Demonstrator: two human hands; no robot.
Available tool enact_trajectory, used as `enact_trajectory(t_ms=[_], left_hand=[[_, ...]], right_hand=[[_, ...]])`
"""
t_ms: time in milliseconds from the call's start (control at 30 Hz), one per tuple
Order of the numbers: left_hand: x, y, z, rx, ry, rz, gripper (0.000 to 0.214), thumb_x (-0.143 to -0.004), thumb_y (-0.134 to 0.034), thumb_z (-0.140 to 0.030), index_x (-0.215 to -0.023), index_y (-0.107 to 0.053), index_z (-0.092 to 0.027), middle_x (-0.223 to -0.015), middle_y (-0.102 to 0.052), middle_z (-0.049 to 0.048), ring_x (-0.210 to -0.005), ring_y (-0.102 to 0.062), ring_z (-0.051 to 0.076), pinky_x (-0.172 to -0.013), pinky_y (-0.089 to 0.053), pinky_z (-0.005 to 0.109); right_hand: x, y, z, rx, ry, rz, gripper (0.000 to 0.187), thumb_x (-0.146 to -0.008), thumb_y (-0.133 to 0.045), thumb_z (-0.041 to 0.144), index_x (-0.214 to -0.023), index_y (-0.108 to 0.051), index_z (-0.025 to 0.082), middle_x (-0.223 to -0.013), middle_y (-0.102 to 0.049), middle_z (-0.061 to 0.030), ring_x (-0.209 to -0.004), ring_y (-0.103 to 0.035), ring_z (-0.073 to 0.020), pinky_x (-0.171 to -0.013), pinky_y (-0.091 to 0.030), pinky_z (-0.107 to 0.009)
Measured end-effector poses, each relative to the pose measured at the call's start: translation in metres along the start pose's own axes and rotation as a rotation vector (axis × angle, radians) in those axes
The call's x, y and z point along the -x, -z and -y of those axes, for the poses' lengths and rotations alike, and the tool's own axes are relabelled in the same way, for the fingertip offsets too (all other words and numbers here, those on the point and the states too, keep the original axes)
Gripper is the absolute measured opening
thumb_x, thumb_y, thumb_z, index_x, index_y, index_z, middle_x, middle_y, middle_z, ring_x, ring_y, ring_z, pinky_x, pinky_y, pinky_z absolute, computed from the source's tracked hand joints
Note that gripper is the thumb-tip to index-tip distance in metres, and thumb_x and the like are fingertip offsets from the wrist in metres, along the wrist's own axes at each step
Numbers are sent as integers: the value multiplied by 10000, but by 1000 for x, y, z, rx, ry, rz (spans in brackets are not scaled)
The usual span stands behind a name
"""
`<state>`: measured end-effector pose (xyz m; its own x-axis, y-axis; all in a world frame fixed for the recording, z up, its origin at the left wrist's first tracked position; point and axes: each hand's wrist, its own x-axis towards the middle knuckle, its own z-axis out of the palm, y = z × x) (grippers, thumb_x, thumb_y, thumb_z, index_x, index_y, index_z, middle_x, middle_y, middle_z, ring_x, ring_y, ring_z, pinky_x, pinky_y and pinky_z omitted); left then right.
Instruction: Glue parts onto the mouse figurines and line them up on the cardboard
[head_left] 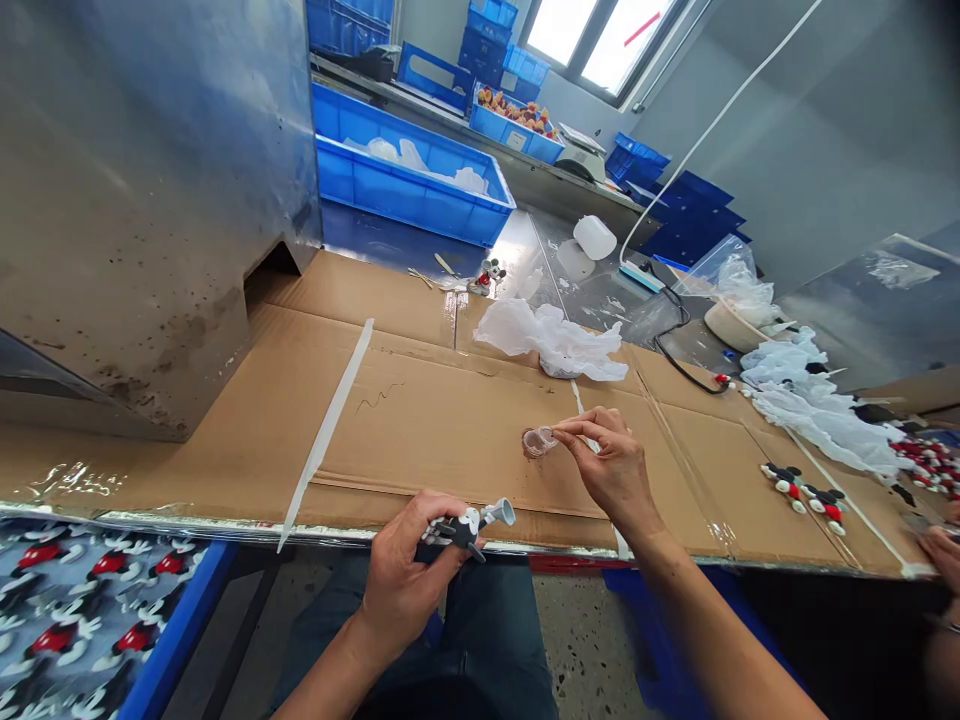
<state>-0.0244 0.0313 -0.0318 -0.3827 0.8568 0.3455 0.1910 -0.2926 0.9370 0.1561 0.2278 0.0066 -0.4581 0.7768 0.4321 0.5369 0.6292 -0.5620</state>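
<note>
The desk [360, 228] has a metal top, its near part covered with brown cardboard [435, 415] crossed by pale tape [328, 430]. On the cardboard lie a small clear cup [534, 443], a crumpled white bag [559, 340] behind it, and two toy figures [826, 508] well to the right. A large metal box [165, 200] stands at the left. On the bare metal behind rest a long blue crate [409, 200], a white tub [595, 238] and a power strip [641, 278].
</note>
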Motion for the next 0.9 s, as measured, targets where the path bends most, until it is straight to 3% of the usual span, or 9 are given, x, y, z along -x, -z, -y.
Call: enact_trajectory(t_ms=[167, 400, 567, 700, 800, 900], left_hand=[[0, 0, 1, -10, -3, -11, 270, -865, -691, -83, -1047, -637, -274, -939, -736, -12, -873, -704, 151, -761, -544, 244], [-1, -1, 4, -11, -14, -35, 301, -840, -721, -89, -1049, -649, -293, -957, -747, -27, -904, -712, 150, -793, -548, 234], [-1, -4, 1, -41, -10, -60, 240, -829, -734, -113, -995, -671, -274, -910, -747, -22, -851, -709, 153, -750, -549, 233], [5, -7, -10, -83, 2, -80, 218, -819, -751, -131, -971, -675, -267, -889, -748, -28, -822, -710, 146, -732, -545, 219], [14, -10, -18, -103, -11, -58, 218, -817, -755, -151, -971, -675, -283, -883, -743, -47, -811, -708, 126, -723, -543, 186], [23, -10, -21, -108, -36, -14, 228, -831, -744, -166, -1001, -664, -295, -900, -740, -53, -824, -708, 116, -739, -546, 168]], right_hand=[[3, 7, 3, -83, -55, -1, 331, -916, -637, 519, -752, -760, 259, -795, -652, -52, -847, -549, -279, -796, -383, -413], [14, 22, 13, -287, -142, -2, 183, -905, -695, 391, -802, -765, 258, -804, -640, -19, -818, -578, -239, -778, -411, -378], [35, 32, 56, -540, -253, 7, 103, -888, -737, 316, -797, -770, 282, -823, -646, -21, -859, -578, -242, -823, -416, -378], [54, 36, 88, -565, -270, -2, 111, -881, -750, 339, -781, -770, 295, -861, -664, -41, -885, -584, -265, -813, -443, -379], [50, 29, 76, -526, -271, -84, 110, -889, -738, 362, -810, -770, 293, -869, -661, -35, -898, -592, -258, -832, -449, -377], [33, 17, 40, -410, -269, -189, 194, -872, -728, 436, -801, -764, 259, -831, -656, -32, -877, -595, -256, -872, -435, -403]])
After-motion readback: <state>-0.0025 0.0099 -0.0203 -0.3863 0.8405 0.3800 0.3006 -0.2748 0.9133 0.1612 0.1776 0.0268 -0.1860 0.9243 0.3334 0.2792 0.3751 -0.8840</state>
